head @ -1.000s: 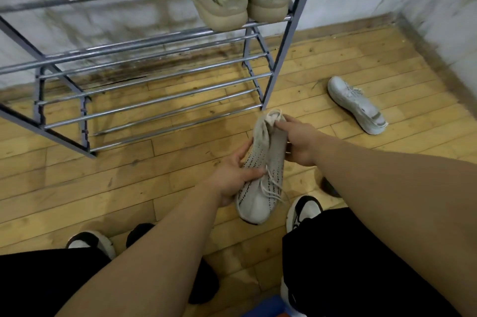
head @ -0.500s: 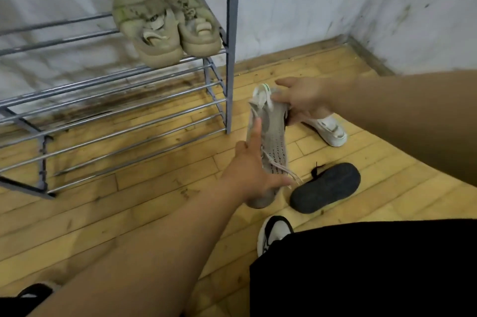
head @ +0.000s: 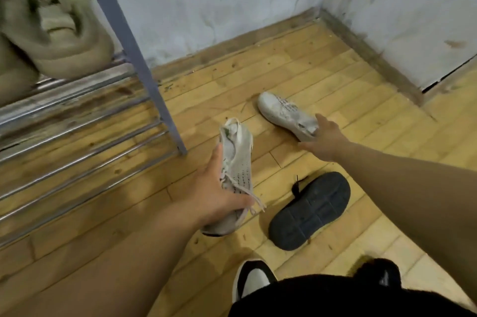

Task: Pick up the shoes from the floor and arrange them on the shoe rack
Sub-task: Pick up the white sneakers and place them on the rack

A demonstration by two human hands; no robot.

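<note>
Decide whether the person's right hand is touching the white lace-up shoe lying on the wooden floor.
Touching. The head view shows the right hand meeting the heel of the white lace-up shoe, no gap visible between them.

On yellow wood-plank floor (head: pixel 335 71) — white lace-up sneaker (head: pixel 284 112) upright, black shoe (head: pixel 309 211) sole-up nearby; grey metal rack (head: pixel 125 40) w/ beige shoes (head: pixel 59 40).

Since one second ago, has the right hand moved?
Yes. The right hand left the knit shoe held by the left hand and went right, away from the rack post, to the white shoe on the floor.
</note>
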